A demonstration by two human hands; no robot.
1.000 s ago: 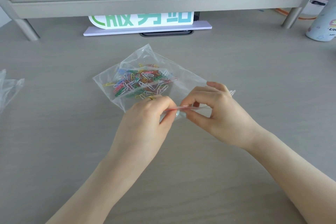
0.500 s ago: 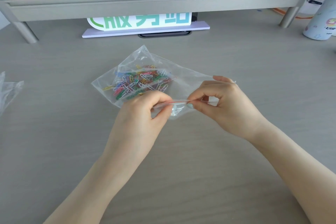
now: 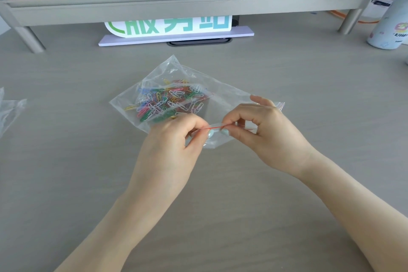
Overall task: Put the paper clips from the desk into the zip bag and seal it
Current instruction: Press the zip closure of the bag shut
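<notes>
Left fingers (image 3: 204,132): pinched together on the red seal strip (image 3: 215,127) of the zip bag, thumb and forefinger clamped, at about the same spot as half a second before.
Right fingers (image 3: 229,122): also pinched on the strip, thumb beneath and forefinger above; they had closed in toward the left pinch, so the bare strip between the two pinches was shorter than half a second earlier.
Left hand (image 3: 174,141): near side of the bag, wrist low toward the worktop, hardly shifted.
Right hand (image 3: 267,130): had moved a little left along the bag's mouth edge.
Zip bag (image 3: 223,97): clear, lying on the worktop with its mouth edge lifted in both hands; its far corner stood crumpled upward as before.
Paper clips (image 3: 170,101): coloured heap inside the bag, in its left far part, unchanged.
Worktop (image 3: 309,86): grey.
Other plastic (image 3: 11,110): clear piece at the left edge, well apart.
Sign (image 3: 167,26): green lettering, under the far shelf (image 3: 176,6).
Bottle (image 3: 390,26): far right.
</notes>
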